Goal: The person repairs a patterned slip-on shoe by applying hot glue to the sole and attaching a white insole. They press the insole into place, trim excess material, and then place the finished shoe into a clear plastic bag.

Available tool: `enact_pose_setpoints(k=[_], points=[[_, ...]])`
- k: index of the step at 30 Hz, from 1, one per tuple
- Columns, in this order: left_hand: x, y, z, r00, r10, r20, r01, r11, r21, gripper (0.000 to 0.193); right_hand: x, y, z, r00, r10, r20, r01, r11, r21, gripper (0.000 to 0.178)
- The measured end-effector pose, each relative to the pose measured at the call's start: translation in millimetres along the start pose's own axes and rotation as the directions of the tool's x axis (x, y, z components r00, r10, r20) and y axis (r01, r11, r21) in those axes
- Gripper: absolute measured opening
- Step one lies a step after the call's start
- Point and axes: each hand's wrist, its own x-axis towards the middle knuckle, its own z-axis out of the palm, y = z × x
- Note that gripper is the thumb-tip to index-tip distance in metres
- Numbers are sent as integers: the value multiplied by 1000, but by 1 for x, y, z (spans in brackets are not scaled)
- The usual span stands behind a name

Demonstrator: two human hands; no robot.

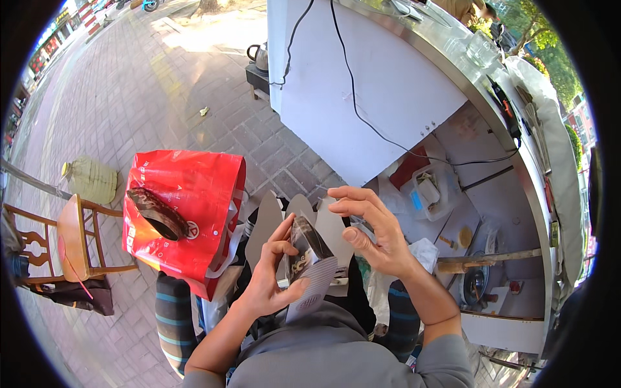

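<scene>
In front of my chest, my left hand is closed round a small grey-striped carton. A dark, glossy piece with pale markings sits at the carton's upper end; I cannot make out its kind. To the right of it my right hand is raised, fingers spread and nothing in them. Grey rounded card flaps stand up over my lap, just beyond the left hand. At my left is a red shopping bag, with a dark brown, oblong, patterned thing lying against it.
A wooden chair and a yellowish plastic jug stand on the paving at the left. On the right is a white stall counter with hanging black cords. Its lower shelf holds a clear plastic container and a wooden stick. A kettle stands farther off.
</scene>
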Motion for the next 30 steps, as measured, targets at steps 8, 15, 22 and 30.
enact_pose_setpoints(k=[8,15,22,30], points=[[1,5,-5,1000,15,-20,-13,994,111,62,-20,1,23,997,-70,22,71,997,-37,33],[5,12,-12,999,42,28,-47,968,247,62,-21,8,38,993,-120,-24,119,993,-23,31],[5,9,-11,998,41,43,-50,971,236,64,-16,5,34,991,-133,-8,133,989,-72,27],[1,10,-14,997,-77,-29,81,983,167,73,-16,2,38,999,-11,-46,13,999,36,28]])
